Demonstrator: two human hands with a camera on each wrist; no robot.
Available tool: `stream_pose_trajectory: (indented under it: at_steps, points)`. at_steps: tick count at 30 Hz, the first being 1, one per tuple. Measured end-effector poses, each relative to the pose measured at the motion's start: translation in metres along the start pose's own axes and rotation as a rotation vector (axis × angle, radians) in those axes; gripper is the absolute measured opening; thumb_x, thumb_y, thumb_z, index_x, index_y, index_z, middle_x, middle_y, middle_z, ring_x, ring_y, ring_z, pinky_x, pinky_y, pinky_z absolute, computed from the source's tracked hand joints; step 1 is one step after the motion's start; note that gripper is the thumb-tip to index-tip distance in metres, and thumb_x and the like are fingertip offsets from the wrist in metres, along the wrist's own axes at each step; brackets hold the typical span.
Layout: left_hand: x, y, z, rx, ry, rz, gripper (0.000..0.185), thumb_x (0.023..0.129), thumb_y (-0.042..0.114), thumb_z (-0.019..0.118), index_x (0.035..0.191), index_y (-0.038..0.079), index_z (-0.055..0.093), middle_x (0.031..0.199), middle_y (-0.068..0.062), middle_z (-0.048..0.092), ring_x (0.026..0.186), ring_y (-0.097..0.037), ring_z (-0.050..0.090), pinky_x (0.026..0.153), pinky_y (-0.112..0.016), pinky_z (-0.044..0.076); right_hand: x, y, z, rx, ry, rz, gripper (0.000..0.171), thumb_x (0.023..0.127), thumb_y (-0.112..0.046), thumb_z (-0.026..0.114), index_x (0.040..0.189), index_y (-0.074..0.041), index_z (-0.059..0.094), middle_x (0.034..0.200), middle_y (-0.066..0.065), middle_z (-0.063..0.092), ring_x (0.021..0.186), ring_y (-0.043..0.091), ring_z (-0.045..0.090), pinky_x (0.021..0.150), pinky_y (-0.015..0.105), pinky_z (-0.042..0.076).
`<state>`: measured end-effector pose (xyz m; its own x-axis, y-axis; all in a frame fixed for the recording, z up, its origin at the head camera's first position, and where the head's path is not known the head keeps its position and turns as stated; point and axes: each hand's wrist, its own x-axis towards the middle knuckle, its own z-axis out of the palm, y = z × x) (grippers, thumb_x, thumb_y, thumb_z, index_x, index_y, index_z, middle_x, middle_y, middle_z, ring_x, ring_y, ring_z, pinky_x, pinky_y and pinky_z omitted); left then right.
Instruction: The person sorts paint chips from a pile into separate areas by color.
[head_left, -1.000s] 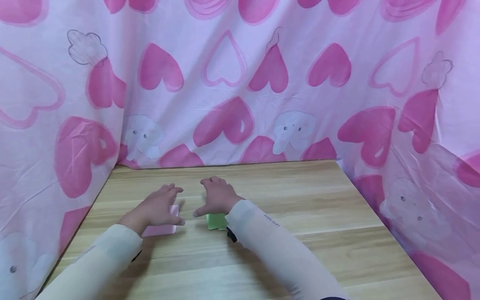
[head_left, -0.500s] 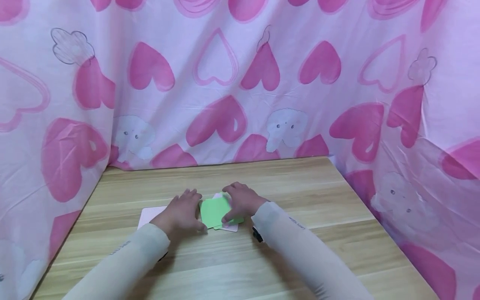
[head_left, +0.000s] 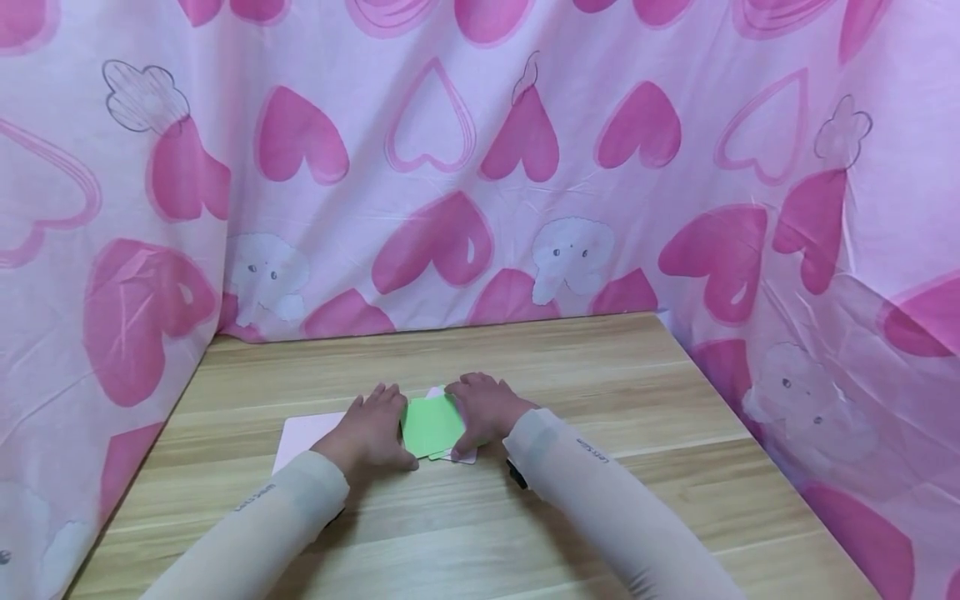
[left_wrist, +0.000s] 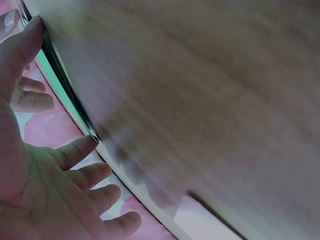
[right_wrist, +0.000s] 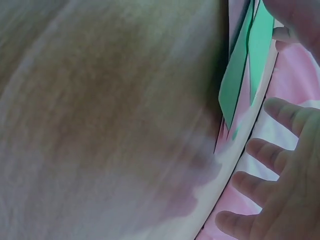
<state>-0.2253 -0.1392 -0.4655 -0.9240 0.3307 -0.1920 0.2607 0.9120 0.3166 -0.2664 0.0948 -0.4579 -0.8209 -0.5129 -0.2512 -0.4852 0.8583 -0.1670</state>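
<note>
My wooden table (head_left: 600,392) is boxed in from nine to three o'clock by a pink heart-printed curtain (head_left: 465,167), softly lit.

Place: a home-like craft corner
Backdrop: pink heart-and-elephant cloth (head_left: 480,167) draped on three sides
Surface: light wood-grain counter (head_left: 600,375)

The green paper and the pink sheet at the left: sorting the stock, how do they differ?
The green paper lies between the left hand and the right hand, atop another pink piece; the pink sheet lies directly on the table, partly under the left wrist. Colours differ. Both lie flat.
</note>
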Motion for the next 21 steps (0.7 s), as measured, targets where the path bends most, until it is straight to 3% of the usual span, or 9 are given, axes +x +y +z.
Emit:
stream_pose_trajectory:
  at_steps: [12, 15, 21]
  points:
    - [0.004, 0.001, -0.008, -0.052, 0.036, 0.028, 0.102, 0.07, 0.051, 0.094, 0.149, 0.006, 0.047, 0.168, -0.021, 0.036, 0.159, -0.046, 0.022, 0.126, -0.069, 0.021, -0.006, 0.005, -0.007, 0.064, 0.02, 0.001, 0.11, 0.064, -0.058, 0.094, 0.156, -0.023, 0.045, 0.157, 0.002, 0.048, 0.144, 0.025, 0.044, 0.122, 0.062, 0.034]
    - [0.005, 0.005, -0.012, -0.066, 0.042, 0.028, 0.103, 0.07, 0.049, 0.095, 0.149, 0.006, 0.047, 0.168, -0.021, 0.035, 0.16, -0.046, 0.02, 0.127, -0.069, 0.019, -0.008, 0.007, -0.012, 0.086, 0.028, 0.005, 0.11, 0.062, -0.056, 0.096, 0.154, -0.022, 0.046, 0.153, 0.001, 0.05, 0.138, 0.023, 0.047, 0.122, 0.062, 0.034]
    - [0.013, 0.017, -0.017, -0.061, 0.072, 0.037, 0.099, 0.068, 0.049, 0.096, 0.145, 0.007, 0.051, 0.168, -0.019, 0.037, 0.16, -0.045, 0.021, 0.127, -0.068, 0.021, -0.014, 0.016, -0.021, 0.106, 0.035, 0.024, 0.112, 0.064, -0.055, 0.098, 0.157, -0.021, 0.045, 0.157, 0.003, 0.047, 0.144, 0.026, 0.044, 0.124, 0.067, 0.03]
